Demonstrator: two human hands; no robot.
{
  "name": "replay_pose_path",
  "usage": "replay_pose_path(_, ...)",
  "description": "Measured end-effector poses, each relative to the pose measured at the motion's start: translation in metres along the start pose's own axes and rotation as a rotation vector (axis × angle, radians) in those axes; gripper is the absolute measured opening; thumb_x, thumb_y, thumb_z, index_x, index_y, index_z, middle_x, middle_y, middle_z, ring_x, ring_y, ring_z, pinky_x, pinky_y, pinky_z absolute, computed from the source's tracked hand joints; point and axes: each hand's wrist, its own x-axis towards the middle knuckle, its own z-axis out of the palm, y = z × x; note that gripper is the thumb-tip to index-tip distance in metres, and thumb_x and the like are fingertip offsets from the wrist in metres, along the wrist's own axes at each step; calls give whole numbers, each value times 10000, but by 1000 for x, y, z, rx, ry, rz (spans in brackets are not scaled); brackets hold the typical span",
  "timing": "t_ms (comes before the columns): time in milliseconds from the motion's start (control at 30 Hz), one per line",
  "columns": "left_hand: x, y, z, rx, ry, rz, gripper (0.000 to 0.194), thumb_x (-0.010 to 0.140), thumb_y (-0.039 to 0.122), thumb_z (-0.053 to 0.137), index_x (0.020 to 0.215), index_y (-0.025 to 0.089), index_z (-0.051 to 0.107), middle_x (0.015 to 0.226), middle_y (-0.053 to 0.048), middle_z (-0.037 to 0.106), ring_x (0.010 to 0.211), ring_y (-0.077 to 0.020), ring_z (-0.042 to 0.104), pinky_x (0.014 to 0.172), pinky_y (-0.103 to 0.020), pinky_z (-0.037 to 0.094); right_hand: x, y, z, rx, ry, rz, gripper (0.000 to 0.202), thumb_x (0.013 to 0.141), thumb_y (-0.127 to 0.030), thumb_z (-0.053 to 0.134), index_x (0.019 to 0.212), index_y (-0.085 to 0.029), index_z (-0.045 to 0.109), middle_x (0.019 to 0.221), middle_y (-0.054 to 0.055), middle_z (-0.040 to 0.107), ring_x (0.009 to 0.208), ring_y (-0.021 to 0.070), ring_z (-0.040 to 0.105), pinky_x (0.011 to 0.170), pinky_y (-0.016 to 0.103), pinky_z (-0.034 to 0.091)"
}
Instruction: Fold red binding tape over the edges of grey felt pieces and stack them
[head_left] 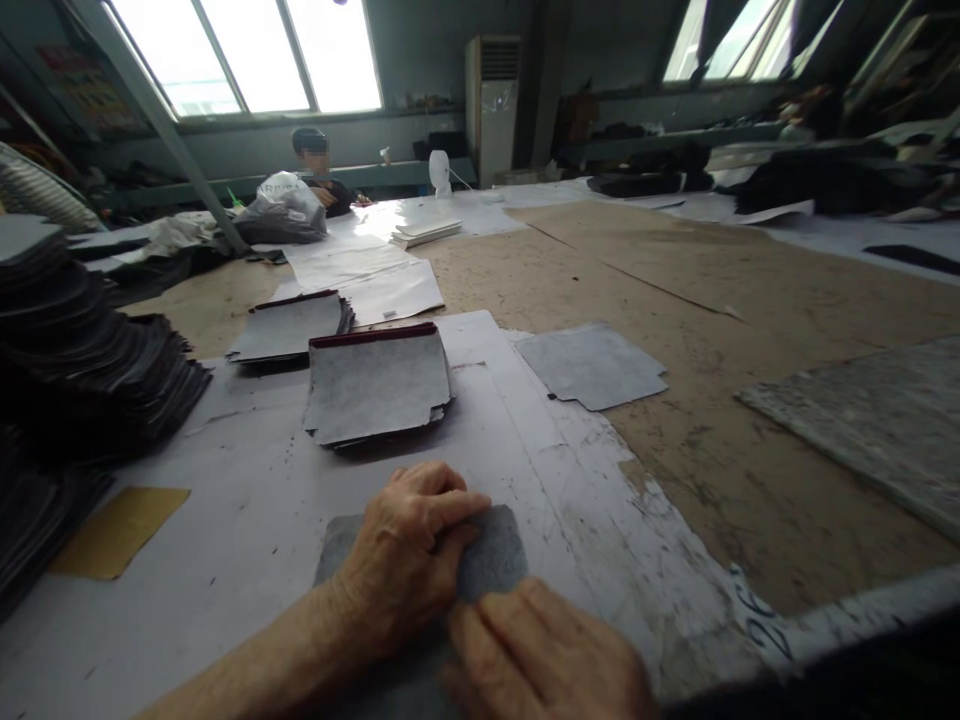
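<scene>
A grey, felt-like piece of fabric (495,550) lies on the white sheet in front of me, partly covered by both hands. My left hand (416,540) rests on it with the fingers curled and the thumb near the index finger, pinching or pressing its surface. Close beside it, my right hand (551,650) is slightly blurred, its fingers bunched together at the lower right of the piece; the fingertips are partly hidden. Beyond the hands sits a stack of similar grey pieces (379,385) with a dark red strip along the top edge.
A second stack (289,328) stands behind the first. Tall dark piles (97,350) rise at the left, near a yellow-brown card (120,530). A single grey piece (592,365) lies to the right, before a thick grey mat (877,420). Across the table a person (319,170) sits.
</scene>
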Motion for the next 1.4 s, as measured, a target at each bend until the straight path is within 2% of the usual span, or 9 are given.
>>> replay_pose_path(67, -2, -1, 1, 42, 17, 79, 228, 782, 81, 553, 883, 236, 686, 775, -9, 576, 730, -142, 520, 671, -310, 415, -7, 24, -23, -86, -93, 30, 297, 745, -36, 452, 994, -73, 609, 774, 83, 618, 664, 189, 550, 548, 303, 451)
replay_pose_path(167, -3, -2, 0, 88, 28, 198, 241, 833, 90, 495, 925, 226, 672, 799, -26, 565, 735, -144, 502, 655, -314, 405, -17, 40, -39, -144, -207, 57, 390, 756, -39, 386, 1091, -62, 585, 883, 119, 616, 766, 223, 546, 615, 336, 476)
replay_pose_path(367, -5, -10, -3, 126, -18, 374, 315, 836, 21, 420, 1014, 189, 618, 831, -43, 556, 747, -152, 466, 683, -347, 384, -20, 40, -36, -140, -271, 93, 415, 783, -67, 361, 1144, -75, 566, 916, 114, 603, 787, 224, 520, 621, 339, 473)
replay_pose_path(533, -5, -18, -5, 146, -107, 477, 336, 852, 21, 400, 1120, 157, 550, 890, -57, 567, 781, -158, 466, 721, -352, 379, -16, 41, -37, -148, -247, 89, 408, 780, -66, 341, 1100, -74, 594, 858, 110, 601, 752, 217, 516, 586, 330, 465)
replay_pose_path(867, 0, -16, -2, 95, -64, 523, 340, 834, 20, 406, 1113, 133, 564, 857, -63, 573, 737, -166, 456, 695, -353, 364, -18, 41, -36, -137, -268, 78, 387, 797, -43, 362, 1126, -47, 567, 910, 114, 566, 793, 222, 490, 608, 333, 453)
replay_pose_path(1200, -2, -15, -1, 177, -77, 542, 334, 870, 60, 370, 1140, 152, 544, 885, -63, 572, 788, -171, 479, 710, -352, 355, -17, 40, -34, -143, -288, 76, 410, 783, -45, 352, 1130, -49, 569, 926, 119, 577, 792, 230, 503, 607, 344, 467)
replay_pose_path(1400, -2, -14, -1, 214, -80, 539, 290, 883, 81, 385, 1104, 141, 563, 871, -61, 558, 774, -172, 478, 720, -358, 338, -19, 44, -37, -28, -219, 153, 349, 815, -53, 413, 1126, -60, 570, 884, 101, 587, 783, 192, 517, 656, 310, 475)
